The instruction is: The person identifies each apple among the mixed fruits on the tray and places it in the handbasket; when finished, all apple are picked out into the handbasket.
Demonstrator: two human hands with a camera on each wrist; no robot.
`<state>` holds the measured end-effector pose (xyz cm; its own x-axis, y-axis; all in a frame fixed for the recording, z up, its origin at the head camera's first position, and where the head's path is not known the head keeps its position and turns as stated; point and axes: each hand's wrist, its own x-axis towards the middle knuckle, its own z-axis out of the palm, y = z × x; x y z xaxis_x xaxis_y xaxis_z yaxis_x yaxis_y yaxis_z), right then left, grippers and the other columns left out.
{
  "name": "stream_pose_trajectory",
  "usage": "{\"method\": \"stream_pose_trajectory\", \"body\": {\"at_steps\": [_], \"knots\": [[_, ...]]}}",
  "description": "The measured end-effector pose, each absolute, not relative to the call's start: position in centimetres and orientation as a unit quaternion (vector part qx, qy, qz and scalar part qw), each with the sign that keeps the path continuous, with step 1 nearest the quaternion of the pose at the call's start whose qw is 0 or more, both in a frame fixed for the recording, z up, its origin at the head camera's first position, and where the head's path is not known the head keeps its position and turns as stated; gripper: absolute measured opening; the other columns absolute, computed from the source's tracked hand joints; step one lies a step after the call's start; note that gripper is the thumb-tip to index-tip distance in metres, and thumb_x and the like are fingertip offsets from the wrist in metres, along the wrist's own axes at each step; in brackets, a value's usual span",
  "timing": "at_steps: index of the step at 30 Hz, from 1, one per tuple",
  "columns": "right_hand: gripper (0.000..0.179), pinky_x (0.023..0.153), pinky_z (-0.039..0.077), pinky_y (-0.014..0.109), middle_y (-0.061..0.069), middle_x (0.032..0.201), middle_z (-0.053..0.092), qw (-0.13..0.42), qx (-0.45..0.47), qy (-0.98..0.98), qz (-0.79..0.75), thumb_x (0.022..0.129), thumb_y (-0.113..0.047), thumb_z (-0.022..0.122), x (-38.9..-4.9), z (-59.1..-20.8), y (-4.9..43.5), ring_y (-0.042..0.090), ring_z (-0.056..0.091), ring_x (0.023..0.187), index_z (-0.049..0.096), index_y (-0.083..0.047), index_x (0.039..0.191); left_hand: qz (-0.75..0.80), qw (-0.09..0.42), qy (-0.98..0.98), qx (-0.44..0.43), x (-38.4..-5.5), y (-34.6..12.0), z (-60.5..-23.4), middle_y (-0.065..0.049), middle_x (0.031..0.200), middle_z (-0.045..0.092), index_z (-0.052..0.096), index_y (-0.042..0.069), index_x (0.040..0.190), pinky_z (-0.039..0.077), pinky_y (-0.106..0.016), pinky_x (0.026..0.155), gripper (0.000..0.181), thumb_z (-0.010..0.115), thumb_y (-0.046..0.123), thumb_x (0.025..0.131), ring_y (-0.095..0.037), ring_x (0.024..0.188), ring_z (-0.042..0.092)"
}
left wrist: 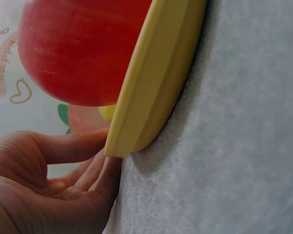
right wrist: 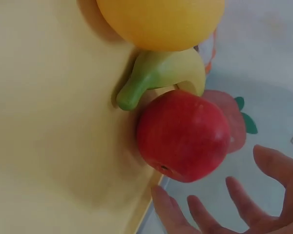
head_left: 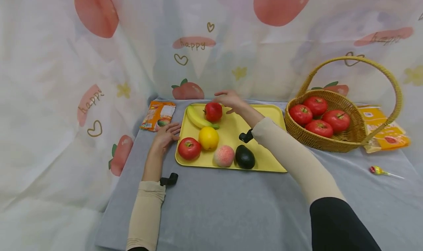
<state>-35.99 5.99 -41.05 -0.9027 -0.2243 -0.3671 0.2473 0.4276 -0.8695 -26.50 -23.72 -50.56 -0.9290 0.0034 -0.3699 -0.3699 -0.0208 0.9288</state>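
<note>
A yellow tray [head_left: 271,144] lies on the table with several fruits on it. My left hand [head_left: 164,136] is at the tray's left edge; in the left wrist view its thumb touches the tray rim [left wrist: 136,97], fingers extended beside it. Over the tray's far side, my right hand [head_left: 232,101] is spread just right of a red pomegranate [head_left: 213,112]. In the right wrist view a gap shows between its fingers and the pomegranate [right wrist: 183,136]. A banana [head_left: 196,118] lies left of the pomegranate. Nearer are a red apple [head_left: 189,148], a lemon-yellow round fruit [head_left: 208,138], a peach [head_left: 224,156] and an avocado [head_left: 245,157].
Right of the tray stands a wicker basket [head_left: 330,144] with a tall handle and several red apples [head_left: 336,121]. An orange snack bag [head_left: 158,115] lies at the far left, another orange-yellow packet [head_left: 386,131] behind the basket handle. A lollipop [head_left: 376,170] lies at the right.
</note>
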Motion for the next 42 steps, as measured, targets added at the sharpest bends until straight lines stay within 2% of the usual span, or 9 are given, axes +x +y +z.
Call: {"method": "stream_pose_trajectory", "body": {"at_steps": [3,7,12,15,22,29,36,42], "knots": [[0.054,0.111,0.043,0.062,0.009,0.154,0.050,0.205,0.000,0.830,-0.518,0.097,-0.032,0.072,-36.5,-41.7,4.8,0.035,0.048,0.138,0.060,-0.017,0.148,0.706,0.130,0.682,-0.137,-26.3,-24.0,-50.7,-0.015,0.156,0.051,0.042,0.005,0.158,0.055,-0.029,0.098,0.072,0.055,-0.021,0.093,-0.024,0.144,0.050],[0.046,0.109,0.046,0.058,0.008,0.147,0.056,0.183,-0.006,0.849,-0.496,0.095,-0.033,0.075,-37.0,-42.4,4.0,0.030,0.053,0.129,0.069,-0.016,0.138,0.707,0.131,0.682,-0.133,-26.2,-24.0,-50.6,-0.016,0.157,0.050,0.041,0.004,0.158,0.056,-0.028,0.096,0.071,0.055,-0.022,0.093,-0.025,0.144,0.049],[0.040,0.092,0.057,0.044,0.009,0.129,0.065,0.167,-0.003,0.866,-0.472,0.091,-0.034,0.081,-37.5,-43.4,3.5,0.027,0.062,0.109,0.076,-0.012,0.125,0.708,0.133,0.681,-0.130,-26.3,-23.7,-50.5,-0.017,0.157,0.050,0.041,0.003,0.158,0.056,-0.028,0.094,0.071,0.055,-0.022,0.093,-0.026,0.144,0.049],[0.041,0.080,0.058,0.036,0.009,0.122,0.067,0.165,-0.015,0.875,-0.455,0.089,-0.037,0.083,-37.4,-44.0,3.4,0.025,0.063,0.099,0.077,-0.011,0.121,0.706,0.136,0.682,-0.134,-26.3,-23.4,-50.5,-0.016,0.157,0.050,0.041,0.004,0.158,0.056,-0.027,0.093,0.071,0.055,-0.021,0.093,-0.025,0.144,0.049],[0.041,0.072,0.056,0.036,0.010,0.110,0.069,0.135,-0.040,0.896,-0.422,0.087,-0.042,0.084,-36.9,-44.4,3.1,0.026,0.061,0.092,0.077,-0.010,0.112,0.706,0.137,0.680,-0.142,-26.3,-23.2,-50.6,-0.015,0.157,0.050,0.041,0.005,0.158,0.055,-0.027,0.097,0.072,0.056,-0.021,0.093,-0.024,0.145,0.049],[0.042,0.073,0.055,0.031,0.005,0.106,0.069,0.131,-0.047,0.903,-0.406,0.084,-0.048,0.085,-37.1,-45.1,2.3,0.022,0.062,0.093,0.076,-0.015,0.108,0.707,0.137,0.681,-0.134,-26.2,-23.7,-50.7,-0.015,0.159,0.048,0.039,0.005,0.160,0.055,-0.026,0.098,0.073,0.056,-0.021,0.093,-0.024,0.146,0.047],[0.055,0.082,0.056,0.034,0.009,0.116,0.067,0.135,-0.071,0.900,-0.409,0.082,-0.053,0.085,-36.7,-45.3,2.6,0.027,0.061,0.102,0.072,-0.011,0.116,0.711,0.133,0.675,-0.146,-26.2,-23.9,-50.8,-0.014,0.157,0.051,0.042,0.005,0.158,0.057,-0.025,0.091,0.071,0.055,-0.021,0.093,-0.023,0.143,0.050],[0.055,0.085,0.055,0.035,0.010,0.121,0.064,0.134,-0.081,0.894,-0.419,0.083,-0.051,0.085,-36.6,-45.2,3.7,0.028,0.059,0.106,0.071,-0.011,0.118,0.712,0.130,0.676,-0.135,-26.4,-23.8,-50.6,-0.016,0.156,0.051,0.043,0.004,0.157,0.056,-0.028,0.097,0.070,0.055,-0.021,0.093,-0.025,0.143,0.051]]}}
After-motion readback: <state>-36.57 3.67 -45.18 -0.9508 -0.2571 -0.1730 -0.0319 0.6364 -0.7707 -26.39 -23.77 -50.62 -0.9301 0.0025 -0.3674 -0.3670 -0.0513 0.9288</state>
